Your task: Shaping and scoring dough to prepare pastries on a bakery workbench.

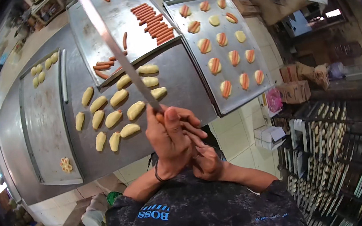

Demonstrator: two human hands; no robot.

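Closest in is the person's dark patterned shirt [201, 213], and just above it both hands meet in front of the chest. The left hand [169, 143], a dark band at its wrist, has its grip closed around the handle of a long knife [113, 45], whose blade slants up and away over the grey metal surface [187, 85]. The right hand [204, 159] sits tucked under the left, fingers curled in; I cannot tell whether it pinches anything. Below the blade lie pale oblong dough pieces [119, 97] in loose rows, bare on the surface. Beyond them a tray [91, 29] carries a bunch of sausages [152, 20], and to the right a second tray [258, 82] holds dough rounds with sausage pieces [215, 64] pressed on top. It looks to me like a pause between cutting and filling: the blade is lifted, touching no dough. The next move would call for bringing the edge down squarely on one piece, fingers clear.
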